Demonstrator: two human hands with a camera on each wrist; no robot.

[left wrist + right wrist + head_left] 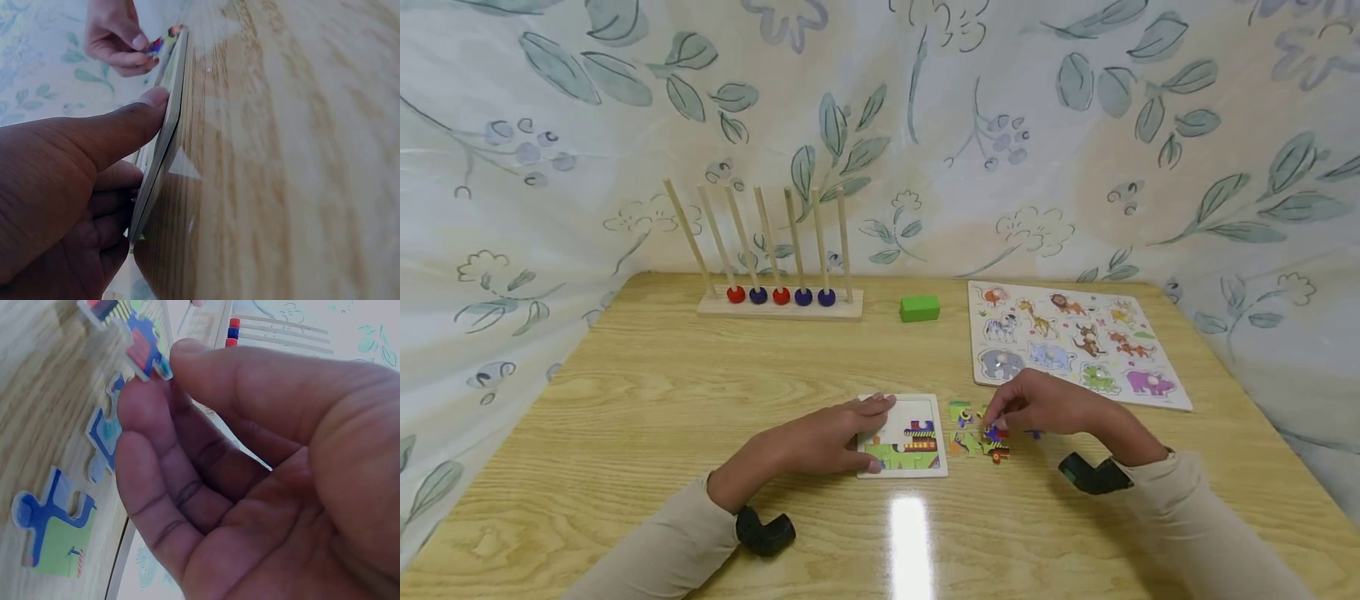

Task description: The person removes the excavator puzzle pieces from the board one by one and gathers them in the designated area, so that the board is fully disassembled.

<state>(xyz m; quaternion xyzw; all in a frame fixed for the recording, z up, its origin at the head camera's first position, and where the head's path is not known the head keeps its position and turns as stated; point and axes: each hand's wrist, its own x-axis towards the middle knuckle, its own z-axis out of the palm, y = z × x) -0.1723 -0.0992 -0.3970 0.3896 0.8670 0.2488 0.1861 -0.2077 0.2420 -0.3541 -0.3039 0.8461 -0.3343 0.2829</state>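
Note:
A small white-framed jigsaw tray (903, 402) lies on the table, its lower part covered by joined pieces (910, 460) with green ground and a red and yellow vehicle. My left hand (835, 437) rests on the tray's left side; in the left wrist view the thumb (134, 122) presses its near edge. To the right, my right hand (1048, 404) pinches a blue and red puzzle piece (142, 345) between thumb and fingertips. Loose puzzle pieces (964, 444) lie between tray and hand. A blue and green piece (59, 528) appears below the fingers in the right wrist view.
A wooden animal peg puzzle (1105, 337) lies behind the right hand. Further back stand a green block (920, 308) and a wooden rack (782, 310) of upright rods with red and blue beads. A floral cloth (880, 125) hangs behind the table.

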